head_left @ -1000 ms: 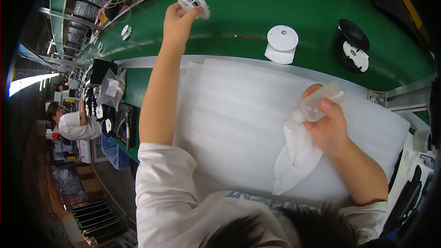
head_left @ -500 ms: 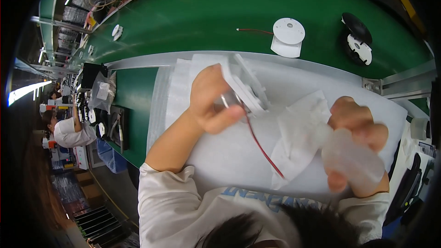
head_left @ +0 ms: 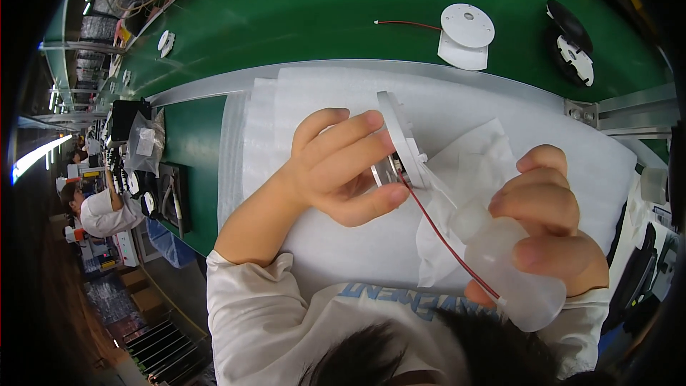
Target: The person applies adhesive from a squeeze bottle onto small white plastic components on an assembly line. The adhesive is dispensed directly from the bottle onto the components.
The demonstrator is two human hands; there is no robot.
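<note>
My left hand (head_left: 343, 164) is closed on a white round plastic part (head_left: 402, 136), held tilted nearly edge-on above the padding. From the part a thin red and black wire (head_left: 446, 243) trails down to the right, across the bottle. My right hand (head_left: 550, 207) grips a translucent squeeze bottle (head_left: 532, 293) at its body. Its narrow nozzle slants up to the left, close to the part's lower edge; whether they touch I cannot tell. A crumpled white cloth (head_left: 471, 154) shows behind the bottle, beside my right fingers.
White foam sheeting (head_left: 329, 243) covers the work area. Beyond a metal rail (head_left: 229, 84), a green bench surface (head_left: 314, 21) carries a white disc with a wire (head_left: 468, 25) and a black and white round piece (head_left: 572, 43). A person (head_left: 107, 207) sits at the far left.
The bottle has turned and come left, its nozzle now close to the white part. My left hand has tilted the part more edge-on. The view has shifted slightly.
</note>
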